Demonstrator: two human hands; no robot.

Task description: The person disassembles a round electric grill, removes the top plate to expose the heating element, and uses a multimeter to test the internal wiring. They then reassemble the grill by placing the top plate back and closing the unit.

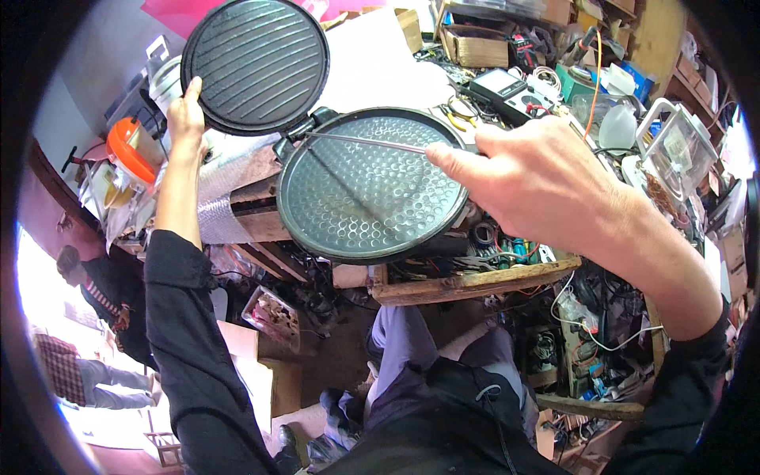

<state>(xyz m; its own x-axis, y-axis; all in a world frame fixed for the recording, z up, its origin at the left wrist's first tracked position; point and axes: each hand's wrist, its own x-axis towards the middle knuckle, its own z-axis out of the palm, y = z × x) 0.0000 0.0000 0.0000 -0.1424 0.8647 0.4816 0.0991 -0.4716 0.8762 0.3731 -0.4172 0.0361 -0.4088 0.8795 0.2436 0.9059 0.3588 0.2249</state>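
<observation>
A round black two-part grill pan lies opened out in front of me, its halves joined at a hinge (305, 131). My left hand (186, 119) grips the rim of the raised ribbed half (257, 67), thumb over the edge. The dimpled half (380, 194) rests at the bench's near side, inner face up. In my right hand (538, 166) is a screwdriver (364, 143) with a long thin shaft, its handle hidden in the closed fingers. The shaft crosses above the dimpled half, with its tip at the hinge, and throws a dark shadow on the surface.
An open wooden drawer (475, 283) of tools and wires sits below the pan. Meters (507, 91), pliers (461, 120) and a clear plastic container (681, 150) crowd the right. Bubble wrap (222, 222) lies left. Two people (111, 293) are at far left.
</observation>
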